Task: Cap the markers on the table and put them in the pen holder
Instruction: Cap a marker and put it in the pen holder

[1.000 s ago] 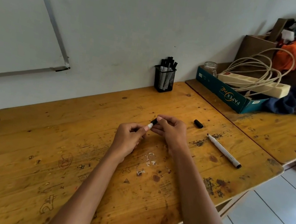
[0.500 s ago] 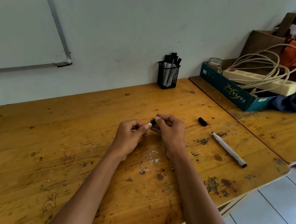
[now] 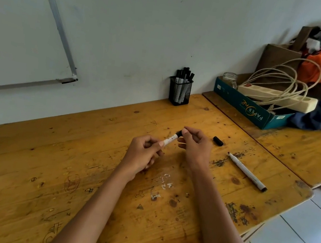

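Note:
My left hand (image 3: 143,154) grips the white barrel of a marker (image 3: 170,139) above the wooden table (image 3: 43,165). My right hand (image 3: 195,145) pinches the black cap (image 3: 179,133) at the marker's far end. To the right, a loose black cap (image 3: 218,141) lies on the table. An uncapped white marker (image 3: 247,172) lies near the table's right edge, tip pointing away. A black mesh pen holder (image 3: 179,91) with several capped markers stands by the wall.
A second table (image 3: 308,153) adjoins on the right, carrying a teal paper box (image 3: 247,111) with a power strip, coiled cable and a jar. Orange cloth and boxes pile behind it. A whiteboard (image 3: 19,25) hangs on the wall at left. Tiled floor lies past the right edge.
More of the white barrel shows between my hands now, and both hands stay over the same spot. The camera has shifted slightly.

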